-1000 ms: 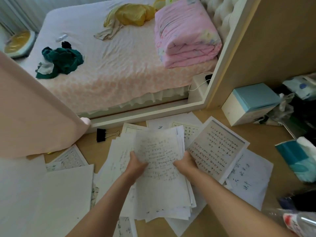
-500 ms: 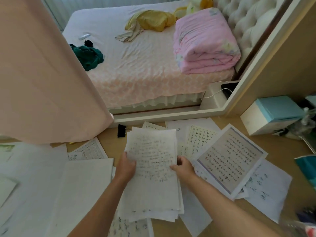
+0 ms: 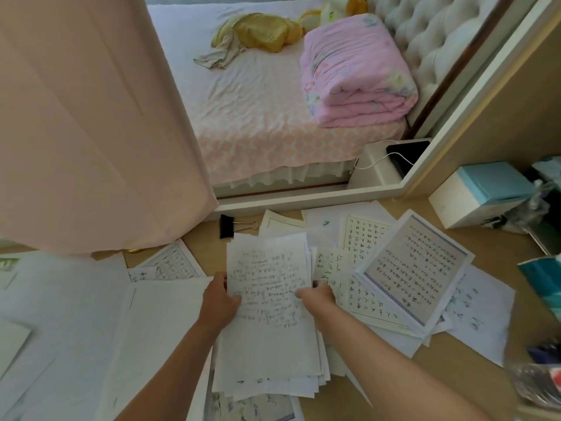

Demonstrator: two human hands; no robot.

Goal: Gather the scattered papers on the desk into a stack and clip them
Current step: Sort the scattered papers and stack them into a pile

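A stack of handwritten papers [image 3: 270,323] is held over the wooden desk [image 3: 206,247]. My left hand [image 3: 220,299] grips its left edge and my right hand [image 3: 318,297] grips its right edge, thumbs on top. A black binder clip [image 3: 227,226] lies on the desk just beyond the stack, near the back edge. Loose sheets lie spread around: a bordered printed page [image 3: 416,268] to the right, a gridded sheet [image 3: 173,262] to the left, blank white sheets [image 3: 151,329] at the near left.
A pink curtain [image 3: 91,123] hangs over the desk's left. A white and blue box [image 3: 482,192] stands at the right, with bags and a plastic bottle [image 3: 537,384] along the right edge. Beyond the desk is a bed with a folded pink quilt [image 3: 355,71].
The view has swung left, so the curtain fills more of the frame. Both hands have squared the stack tighter and still hold it by its sides.
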